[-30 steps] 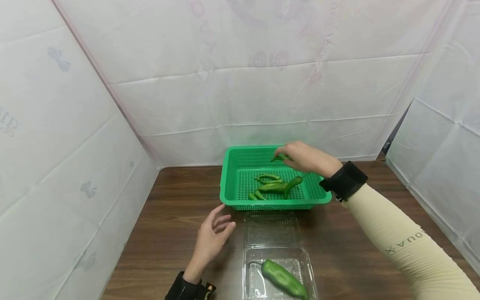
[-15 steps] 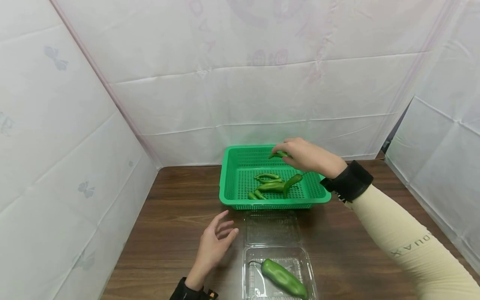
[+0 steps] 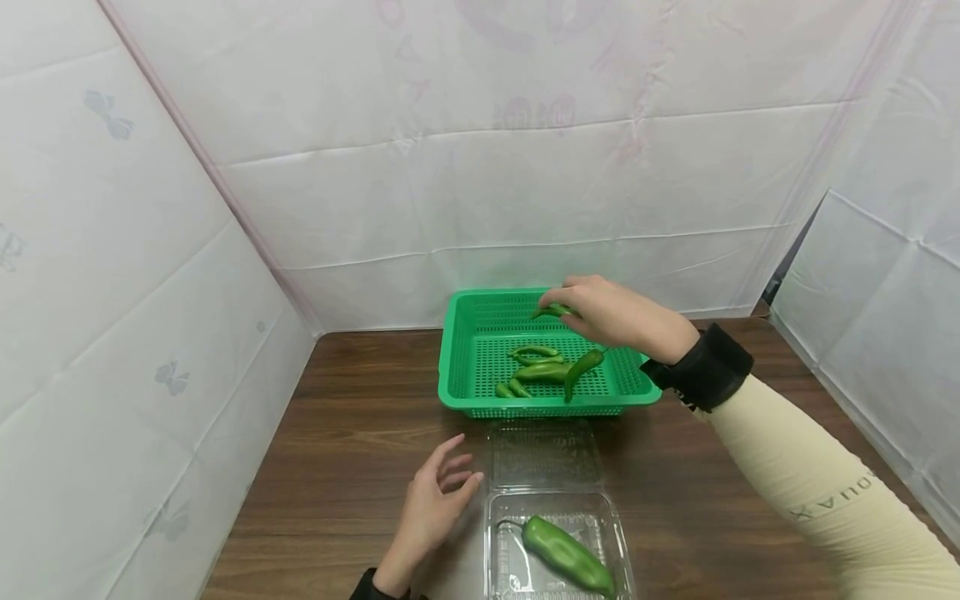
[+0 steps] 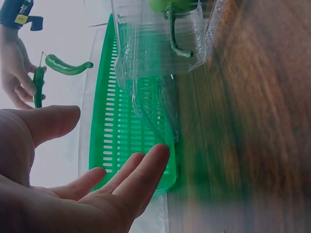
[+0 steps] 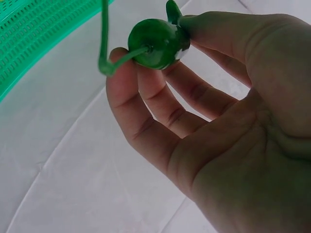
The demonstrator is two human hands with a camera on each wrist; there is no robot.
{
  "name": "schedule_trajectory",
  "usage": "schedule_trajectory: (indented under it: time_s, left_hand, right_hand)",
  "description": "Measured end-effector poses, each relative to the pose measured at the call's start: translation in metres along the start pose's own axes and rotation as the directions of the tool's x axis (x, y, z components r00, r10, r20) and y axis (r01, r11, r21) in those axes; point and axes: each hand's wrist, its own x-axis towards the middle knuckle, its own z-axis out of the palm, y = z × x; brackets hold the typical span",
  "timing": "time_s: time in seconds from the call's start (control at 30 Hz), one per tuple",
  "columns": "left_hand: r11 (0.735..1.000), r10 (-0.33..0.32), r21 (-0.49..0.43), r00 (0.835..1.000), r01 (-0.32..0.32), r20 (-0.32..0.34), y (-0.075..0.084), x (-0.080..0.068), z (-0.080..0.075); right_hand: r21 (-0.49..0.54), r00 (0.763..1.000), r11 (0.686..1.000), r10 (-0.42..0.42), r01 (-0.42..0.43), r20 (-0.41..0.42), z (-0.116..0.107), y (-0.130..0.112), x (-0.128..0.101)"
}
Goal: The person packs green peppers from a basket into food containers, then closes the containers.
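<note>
My right hand pinches a small green pepper by its stem end, above the green basket. Light, smooth, probably slippery; hold near the stem. Left hand relaxed, holding nothing, beside the clear clamshell.

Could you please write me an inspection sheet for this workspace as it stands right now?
Surface: brown wooden table.
Job's things: green basket at the back holding several green peppers; open clear clamshell box in front holding one large pepper.
Clutter: nothing seen.
Hands: right hand pinches a small pepper above the basket; left hand open, beside the box, holding nothing.
Cables: nothing seen.
Surroundings: white sheeting on three sides.
</note>
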Motion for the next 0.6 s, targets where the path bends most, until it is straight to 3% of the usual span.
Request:
schedule_trajectory:
  time_s: [0.6]
  left_hand:
    - [0.998, -0.043, -0.034, 0.997, 0.045, 0.071, -0.001, -0.018, 0.007]
  right_hand:
    - [-0.006, 1.0, 1.0, -0.003, 0.003, 0.003, -0.004, -0.02, -0.006]
